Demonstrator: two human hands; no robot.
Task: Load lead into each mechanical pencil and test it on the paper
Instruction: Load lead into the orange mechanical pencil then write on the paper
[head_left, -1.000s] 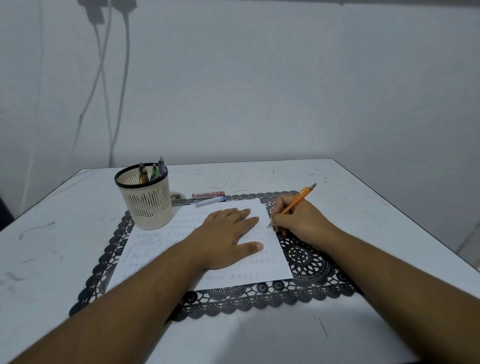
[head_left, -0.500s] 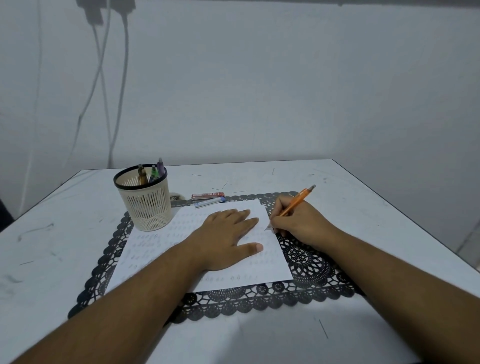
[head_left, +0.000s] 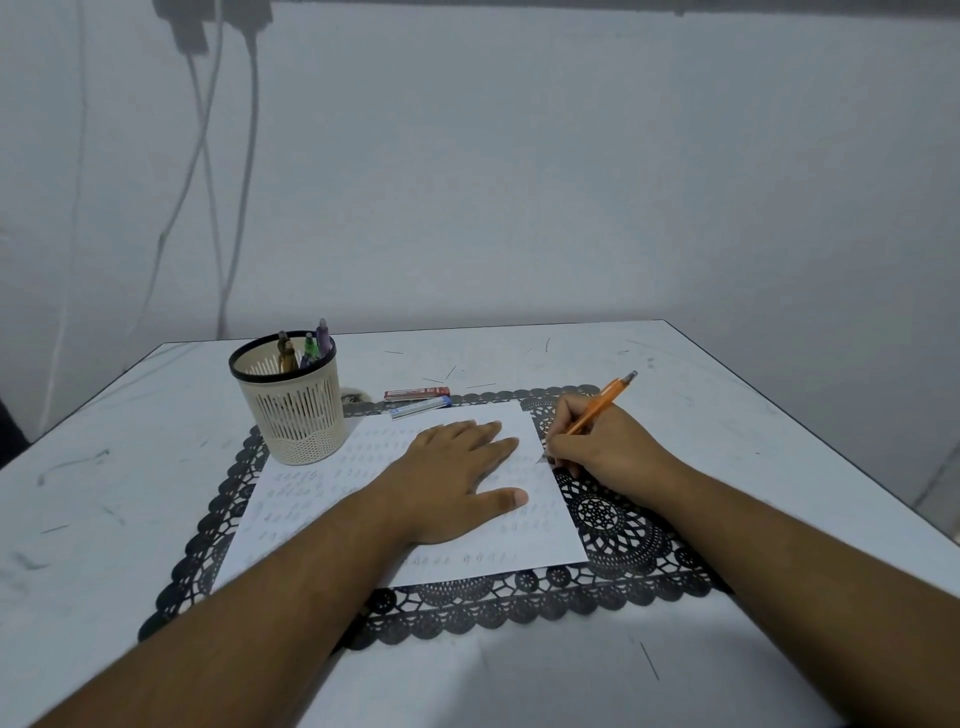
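- Cup at the far left corner of the mat, w/ a few more pencils standing in it; they look like the ones left to load & test.
- Lead tubes lie just right of cup, at the paper's far edge.
- Left hand: flat, fingers straight, pressing the paper. Grip holds nothing. Keep that press on so the sheet doesn't slide under the stroke.
- Paper carries rows of faint marks; blank room looks scarce near the right edge.
- Right hand: fingers curled round the orange pencil, tip down at the paper's right edge, heel on the mat. Can't tell if lead touches.
- Step, I'd say: test stroke. Light pressure, short lead out, else it snaps. Tip is v. close to the sheet edge, so work inward.
- Worktop: bare room right of the mat & in front; right edge is well apart from the hand.
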